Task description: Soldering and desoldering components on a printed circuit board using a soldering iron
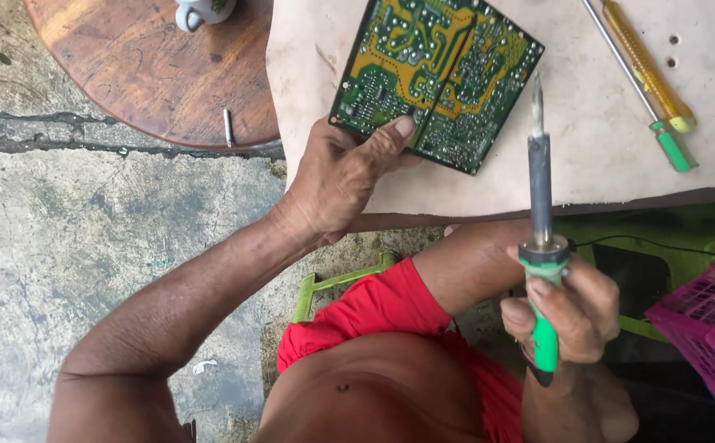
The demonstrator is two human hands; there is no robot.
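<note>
The green circuit board [435, 78] shines glossy with metallic solder dots. The soldering iron [541, 238] has a dull metal shaft and smooth green plastic handle. The pale table [587, 123] looks matt and scuffed, the round wooden stool [152, 74] varnished, the concrete floor [86, 230] rough.
</note>
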